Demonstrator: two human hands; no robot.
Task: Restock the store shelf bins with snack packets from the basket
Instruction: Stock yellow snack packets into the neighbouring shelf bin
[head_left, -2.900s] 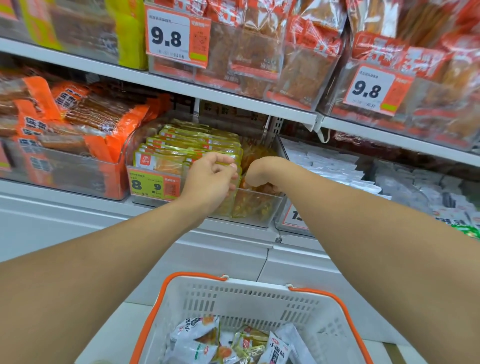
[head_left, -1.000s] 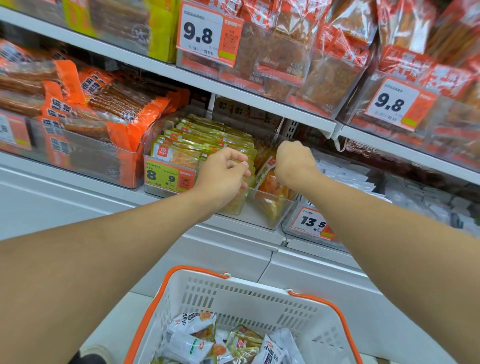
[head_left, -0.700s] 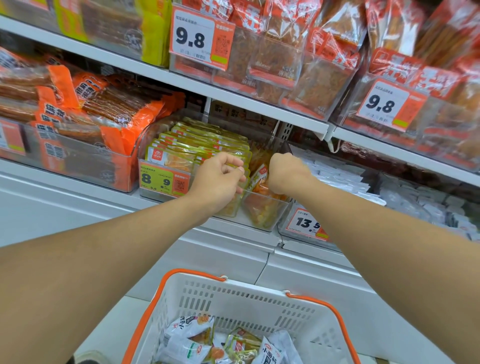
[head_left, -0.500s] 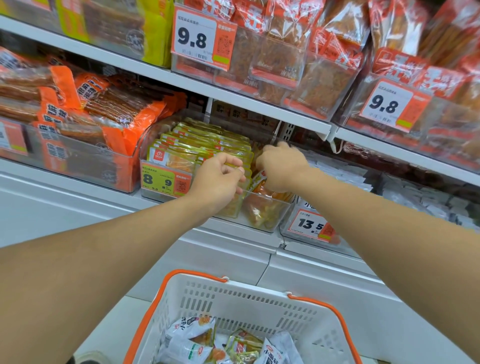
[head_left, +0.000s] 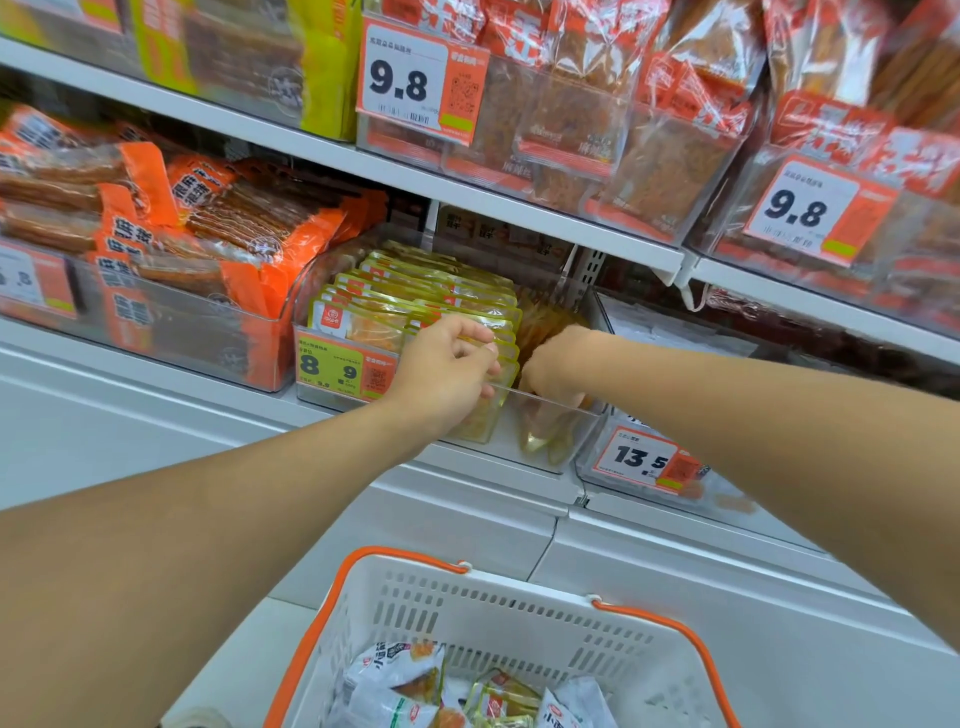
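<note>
A clear shelf bin on the middle shelf holds a row of upright yellow-green snack packets. My left hand has its fingers curled over the front packets at the bin's front wall. My right hand reaches down inside the bin's right part, its fingers curled round yellow packets standing there; the fingertips are hidden behind the clear wall. Below me stands a white basket with orange handles, with white and yellow-green packets in its bottom.
Orange-wrapped snacks fill the bin to the left. A bin of white packets with a 13.5 price tag sits on the right. The upper shelf carries red bags. A white cabinet front lies below the shelf.
My right hand went from above the bin's back down into its right part. My left hand stayed on the front packets. The view tilted a little.
</note>
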